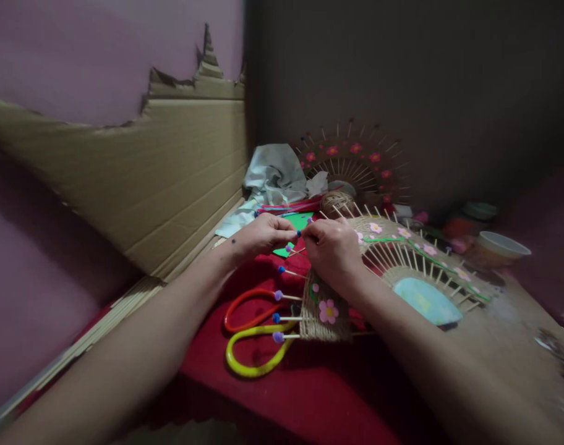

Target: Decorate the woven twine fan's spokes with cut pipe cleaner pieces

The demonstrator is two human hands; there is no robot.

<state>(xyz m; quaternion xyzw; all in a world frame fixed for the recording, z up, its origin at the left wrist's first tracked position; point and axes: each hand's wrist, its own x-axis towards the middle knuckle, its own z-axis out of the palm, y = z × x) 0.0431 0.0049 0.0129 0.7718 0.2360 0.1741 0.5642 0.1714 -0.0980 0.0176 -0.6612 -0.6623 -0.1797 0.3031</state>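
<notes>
A woven twine fan [326,330] lies over the red cloth, with thin sticks poking out of its edge and pink felt flowers. Blue and purple pom-poms [277,337] cap the sticks on its left side. My left hand [266,235] pinches a small blue pom-pom [299,233] between thumb and fingertips. Beside it, my right hand [335,253] is closed at the fan's upper left edge, covering part of the weave; its fingertips meet close to the same pom-pom. The fan's light blue centre [425,301] shows right of my right wrist.
Red and yellow pipe cleaners [254,372] lie bent in loops on the red cloth [217,364]. Behind are green foam sheet [295,220], a twine ball [336,203], a crumpled grey bag [275,173] and a second fan [355,149]. Cardboard [193,161] lines the left wall; a plastic tub [502,246] stands right.
</notes>
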